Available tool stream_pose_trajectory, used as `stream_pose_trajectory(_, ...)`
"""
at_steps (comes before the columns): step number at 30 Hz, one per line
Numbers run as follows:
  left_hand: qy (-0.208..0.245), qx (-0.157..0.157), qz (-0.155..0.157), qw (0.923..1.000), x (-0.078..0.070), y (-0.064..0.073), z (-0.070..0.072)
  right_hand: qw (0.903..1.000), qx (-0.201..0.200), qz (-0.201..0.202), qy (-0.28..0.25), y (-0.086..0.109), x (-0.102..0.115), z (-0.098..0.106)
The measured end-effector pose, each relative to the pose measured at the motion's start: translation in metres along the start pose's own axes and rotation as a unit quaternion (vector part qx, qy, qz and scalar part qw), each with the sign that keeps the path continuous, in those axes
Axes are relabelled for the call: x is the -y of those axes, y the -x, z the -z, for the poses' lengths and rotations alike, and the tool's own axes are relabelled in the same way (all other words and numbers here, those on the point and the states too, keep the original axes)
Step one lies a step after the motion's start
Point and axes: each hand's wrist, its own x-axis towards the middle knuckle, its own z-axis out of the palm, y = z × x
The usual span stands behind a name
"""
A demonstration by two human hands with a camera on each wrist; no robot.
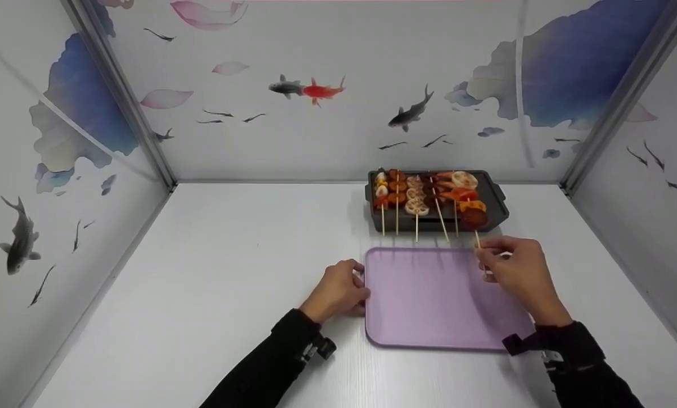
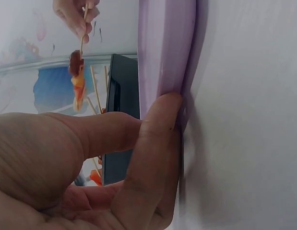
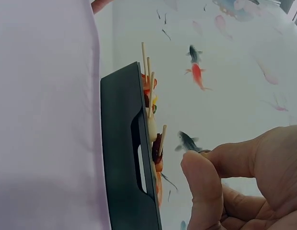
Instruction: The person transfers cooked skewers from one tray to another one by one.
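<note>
At its left edge, a lilac rectangular tray is gripped by my left hand. The left wrist view shows the thumb and fingers pinching the tray's rim. My right hand pinches the bare stick of a food skewer between thumb and fingertips. That skewer carries a round brown piece, yellow and red pieces and a pale slice, and it is held over the front right of a black grill pan. In the right wrist view my right hand hides the stick.
Several other skewers lie side by side in the pan, sticks pointing over its front edge. The pan stands against the back wall, just behind the tray. White side walls with painted fish enclose the white table.
</note>
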Motion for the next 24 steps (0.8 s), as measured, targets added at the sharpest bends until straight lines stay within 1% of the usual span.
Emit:
stream_pose_trajectory(3,0.012,0.003,0.004,0.9999,0.0,0.0,0.0,1.0,0.002,0.004,-0.007,0.003,0.0,-0.002)
stream_pose_trajectory(6,0.01,0.003,0.002,0.9999,-0.001,-0.001,0.0,0.9999,0.002,0.009,-0.011,0.006,0.001,-0.004)
stream_pose_trajectory(12,0.011,0.007,0.006,0.9999,-0.001,0.0,0.0,0.9994,0.021,0.024,-0.016,0.014,0.002,-0.01)
stream_pose_trajectory(18,-0.01,-0.002,-0.008,0.9999,0.0,0.0,0.001,0.9985,0.025,0.042,-0.025,0.021,0.006,-0.017)
stream_pose_trajectory(24,-0.01,-0.001,0.002,1.0,0.002,-0.001,0.0,0.9977,0.036,0.049,-0.028,0.025,0.01,-0.024)
